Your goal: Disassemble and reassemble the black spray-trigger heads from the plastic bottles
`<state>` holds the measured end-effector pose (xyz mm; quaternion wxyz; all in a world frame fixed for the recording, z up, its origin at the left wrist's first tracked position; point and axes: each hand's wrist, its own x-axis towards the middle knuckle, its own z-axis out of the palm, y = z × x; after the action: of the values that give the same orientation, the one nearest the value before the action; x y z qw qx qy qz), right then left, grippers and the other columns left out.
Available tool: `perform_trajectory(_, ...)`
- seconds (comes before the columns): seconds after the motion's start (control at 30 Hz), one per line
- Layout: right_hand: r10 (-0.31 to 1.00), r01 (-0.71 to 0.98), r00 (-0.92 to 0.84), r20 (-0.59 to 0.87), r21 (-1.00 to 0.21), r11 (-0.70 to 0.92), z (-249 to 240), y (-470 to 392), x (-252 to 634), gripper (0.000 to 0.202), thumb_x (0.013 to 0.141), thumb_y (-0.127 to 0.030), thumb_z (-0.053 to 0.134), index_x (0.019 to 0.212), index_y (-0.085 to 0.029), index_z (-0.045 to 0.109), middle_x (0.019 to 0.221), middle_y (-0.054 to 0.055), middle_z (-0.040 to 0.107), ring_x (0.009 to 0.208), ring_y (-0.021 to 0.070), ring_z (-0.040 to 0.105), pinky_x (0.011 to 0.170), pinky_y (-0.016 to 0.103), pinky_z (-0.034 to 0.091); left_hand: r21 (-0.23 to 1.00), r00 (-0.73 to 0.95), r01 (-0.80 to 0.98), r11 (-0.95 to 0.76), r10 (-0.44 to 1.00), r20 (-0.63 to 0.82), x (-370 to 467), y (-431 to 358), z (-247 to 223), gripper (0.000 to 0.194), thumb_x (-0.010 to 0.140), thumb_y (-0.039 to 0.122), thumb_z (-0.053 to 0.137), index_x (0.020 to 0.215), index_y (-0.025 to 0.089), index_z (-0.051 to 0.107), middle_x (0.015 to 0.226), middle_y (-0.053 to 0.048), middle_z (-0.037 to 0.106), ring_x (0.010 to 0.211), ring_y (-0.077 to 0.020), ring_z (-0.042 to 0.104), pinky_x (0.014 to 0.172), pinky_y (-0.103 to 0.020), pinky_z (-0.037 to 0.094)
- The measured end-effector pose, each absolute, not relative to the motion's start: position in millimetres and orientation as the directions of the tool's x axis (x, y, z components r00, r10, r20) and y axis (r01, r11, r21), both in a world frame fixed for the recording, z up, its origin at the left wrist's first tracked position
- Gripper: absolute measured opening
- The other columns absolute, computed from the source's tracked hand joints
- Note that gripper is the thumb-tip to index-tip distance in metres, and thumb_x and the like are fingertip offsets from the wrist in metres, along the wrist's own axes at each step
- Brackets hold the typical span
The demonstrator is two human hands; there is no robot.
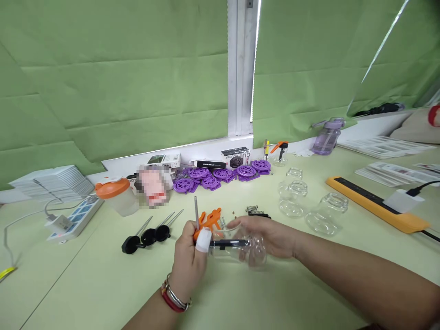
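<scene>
My left hand (pixel 192 256), its thumb wrapped in white tape, is closed around the end of a black pump tube (pixel 230 243). A thin metal rod (pixel 196 211) stands up from the same fist. The tube lies lengthwise inside a clear bottle (pixel 256 252), tilted on its side above the table. My right hand (pixel 271 236) is wrapped around the bottle from behind, slightly blurred. Orange levers (pixel 215 217) show just beyond my left fingers; whether one is in the grip I cannot tell. Several springs (pixel 252 209) lie behind the bottle.
Black pump heads with metal rods (pixel 149 236) lie at left. Clear bottles (pixel 326 215) stand at right beside an orange power strip (pixel 374 204). Purple wheel-shaped parts (pixel 210 182) line the back, near a bottle with an orange lever (pixel 280 153). An orange-lidded cup (pixel 118 197) stands left.
</scene>
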<state>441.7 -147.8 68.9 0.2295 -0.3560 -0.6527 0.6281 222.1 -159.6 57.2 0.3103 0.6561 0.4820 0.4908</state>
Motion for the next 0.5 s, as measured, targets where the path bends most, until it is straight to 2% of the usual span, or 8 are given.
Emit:
perform_trajectory(0.03, 0.737, 0.222, -0.653, -0.174, -0.974, -0.033, 68.9, -148.3, 440.0, 0.061, 0.085, -0.061, 0.032, 0.126, -0.018, 0.042, 0.104, 0.013, 0.059, 0.08, 0.0229, 0.064, 0.065, 0.038, 0.052, 0.856, 0.085, 0.356, -0.375, 0.925, 0.37, 221.0, -159.0, 56.5, 0.019, 0.086, 0.034, 0.046, 0.074, 0.02, 0.041, 0.058, 0.006, 0.04, 0.05, -0.0087, 0.036, 0.048, -0.02, 0.032)
perform_trajectory(0.1, 0.777, 0.357, -0.628, -0.045, -0.904, 0.237, 67.9, -152.5, 438.1, 0.058, 0.079, -0.054, 0.05, 0.123, -0.018, 0.048, 0.109, 0.013, 0.058, 0.089, 0.0238, 0.06, 0.075, 0.038, 0.05, 0.836, 0.123, 0.39, -0.386, 0.922, 0.368, 219.1, -157.0, 56.4, 0.018, 0.086, 0.033, 0.045, 0.074, 0.02, 0.041, 0.056, 0.007, 0.039, 0.05, -0.0088, 0.035, 0.049, -0.02, 0.031)
perform_trajectory(0.13, 0.786, 0.431, -0.613, 0.081, -0.8, 0.418, 67.1, -155.4, 438.0, 0.059, 0.074, -0.049, 0.059, 0.124, -0.018, 0.049, 0.115, 0.013, 0.055, 0.097, 0.0253, 0.057, 0.081, 0.039, 0.047, 0.84, 0.126, 0.397, -0.37, 0.929, 0.349, 218.6, -155.9, 56.9, 0.02, 0.086, 0.033, 0.045, 0.073, 0.02, 0.04, 0.056, 0.007, 0.038, 0.051, -0.0089, 0.034, 0.048, -0.02, 0.031)
perform_trajectory(0.2, 0.724, 0.546, -0.616, 0.311, -0.494, 0.677, 65.8, -161.1, 438.6, 0.064, 0.068, -0.037, 0.067, 0.126, -0.019, 0.048, 0.123, 0.014, 0.049, 0.111, 0.0288, 0.046, 0.09, 0.042, 0.041, 0.863, 0.093, 0.393, -0.317, 0.948, 0.306, 218.8, -154.9, 58.0, 0.023, 0.087, 0.034, 0.044, 0.07, 0.02, 0.037, 0.057, 0.006, 0.036, 0.051, -0.009, 0.034, 0.048, -0.02, 0.031)
perform_trajectory(0.27, 0.658, 0.605, -0.636, 0.403, -0.269, 0.75, 65.8, -165.0, 439.2, 0.063, 0.069, -0.033, 0.066, 0.127, -0.018, 0.047, 0.124, 0.015, 0.048, 0.116, 0.0313, 0.04, 0.094, 0.047, 0.035, 0.874, 0.064, 0.388, -0.291, 0.955, 0.289, 220.7, -157.0, 57.9, 0.025, 0.088, 0.035, 0.042, 0.069, 0.021, 0.035, 0.057, 0.006, 0.035, 0.051, -0.0092, 0.033, 0.049, -0.02, 0.031)
perform_trajectory(0.33, 0.678, 0.646, -0.621, 0.393, -0.233, 0.727, 67.9, -166.8, 439.0, 0.068, 0.068, -0.038, 0.067, 0.129, -0.018, 0.045, 0.126, 0.015, 0.047, 0.116, 0.0316, 0.041, 0.095, 0.047, 0.034, 0.849, 0.094, 0.41, -0.334, 0.941, 0.325, 223.7, -162.2, 55.7, 0.022, 0.087, 0.033, 0.044, 0.07, 0.021, 0.035, 0.057, 0.006, 0.036, 0.051, -0.0095, 0.033, 0.049, -0.021, 0.03)
perform_trajectory(0.4, 0.73, 0.662, -0.615, 0.298, -0.306, 0.684, 71.1, -167.5, 437.9, 0.07, 0.065, -0.044, 0.067, 0.127, -0.018, 0.046, 0.122, 0.013, 0.051, 0.108, 0.0287, 0.048, 0.09, 0.042, 0.038, 0.786, 0.186, 0.441, -0.433, 0.901, 0.392, 226.9, -168.4, 52.6, 0.019, 0.084, 0.03, 0.049, 0.071, 0.021, 0.037, 0.057, 0.006, 0.037, 0.051, -0.0096, 0.033, 0.049, -0.021, 0.029)
perform_trajectory(0.5, 0.738, 0.669, -0.656, 0.156, -0.333, 0.665, 73.7, -168.9, 434.9, 0.054, 0.067, -0.042, 0.065, 0.115, -0.019, 0.056, 0.099, 0.007, 0.062, 0.087, 0.022, 0.057, 0.077, 0.034, 0.043, 0.748, 0.262, 0.445, -0.492, 0.87, 0.417, 231.2, -173.3, 50.4, 0.017, 0.08, 0.028, 0.054, 0.072, 0.02, 0.04, 0.058, 0.005, 0.04, 0.051, -0.0097, 0.035, 0.049, -0.022, 0.029)
